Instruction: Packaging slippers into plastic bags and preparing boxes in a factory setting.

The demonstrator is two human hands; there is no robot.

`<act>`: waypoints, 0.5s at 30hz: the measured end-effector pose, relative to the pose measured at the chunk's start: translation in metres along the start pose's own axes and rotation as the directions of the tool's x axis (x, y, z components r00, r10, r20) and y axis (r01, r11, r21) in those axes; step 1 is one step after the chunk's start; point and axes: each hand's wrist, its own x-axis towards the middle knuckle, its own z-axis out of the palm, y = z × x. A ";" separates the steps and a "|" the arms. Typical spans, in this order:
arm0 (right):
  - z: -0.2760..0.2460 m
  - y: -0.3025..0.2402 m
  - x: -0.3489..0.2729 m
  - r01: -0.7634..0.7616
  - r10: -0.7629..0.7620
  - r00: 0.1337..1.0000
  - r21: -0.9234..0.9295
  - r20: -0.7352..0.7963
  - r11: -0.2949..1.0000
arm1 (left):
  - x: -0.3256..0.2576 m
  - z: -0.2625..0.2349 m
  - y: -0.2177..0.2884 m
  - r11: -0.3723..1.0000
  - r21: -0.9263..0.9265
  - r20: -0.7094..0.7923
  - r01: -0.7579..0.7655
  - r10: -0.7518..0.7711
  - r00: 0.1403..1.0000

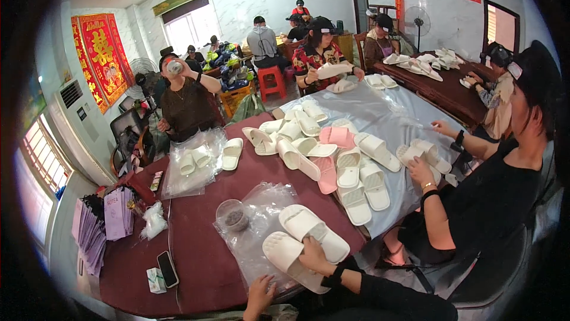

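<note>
Two cream slippers lie side by side at the table's near edge, partly over clear plastic bags. My right hand is closed on the strap of the nearer slipper, its fingers at the strap's opening. Just beyond it, the farther slipper touches its mate. To the left, my left hand is empty, its fingers apart, beside the bags' near edge. A round clear tub with dark contents stands on the plastic.
A heap of cream slippers and pink slippers covers the table's middle. A phone and a small box lie at left, near purple packages. Co-workers sit around, one close on my right handling slippers; another drinks across the table.
</note>
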 end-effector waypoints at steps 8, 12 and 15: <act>-0.045 -0.060 -0.044 0.362 -0.375 0.910 -0.100 -0.179 0.927 | 0.010 -0.016 0.029 0.988 -0.151 -0.307 -0.012 -0.036 0.951; -0.024 -0.067 -0.080 0.509 -0.615 0.770 0.416 0.170 0.754 | 0.029 -0.042 0.045 0.988 -0.106 -0.305 -0.116 0.079 0.949; 0.012 -0.083 -0.104 0.255 -0.640 0.689 0.713 0.340 0.653 | 0.039 -0.072 0.093 0.949 -0.261 -0.294 -0.178 0.097 0.951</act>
